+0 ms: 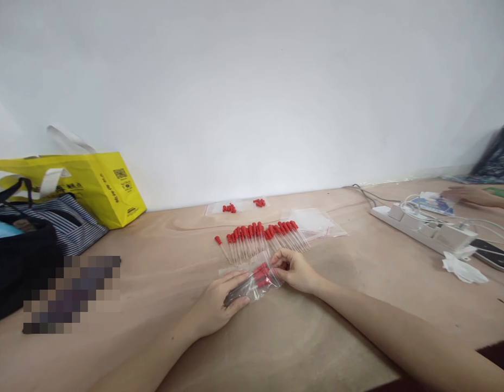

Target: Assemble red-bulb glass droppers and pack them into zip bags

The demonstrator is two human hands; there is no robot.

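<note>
A clear zip bag (258, 291) with several red-topped droppers inside lies low over the table. My left hand (220, 299) is closed round its left end, thumb on the near side and fingers on the far side. At the bag's right end, my right hand (295, 269) pinches the plastic edge near the red bulbs (260, 272). Just beyond both hands lies a row of droppers (252, 239) with red rubber bulbs and thin clear stems, bulbs pointing to the wall. One dropper (221, 245) lies a little apart at the row's left end.
Flat clear bags (317, 222) lie behind the row; another bag with droppers (235, 207) is by the wall. A yellow bag (105, 185) and striped pouch (72, 223) stand left. A power strip (423, 231), crumpled tissue (464, 268), phone (495, 255) and another person's hand (464, 195) are right.
</note>
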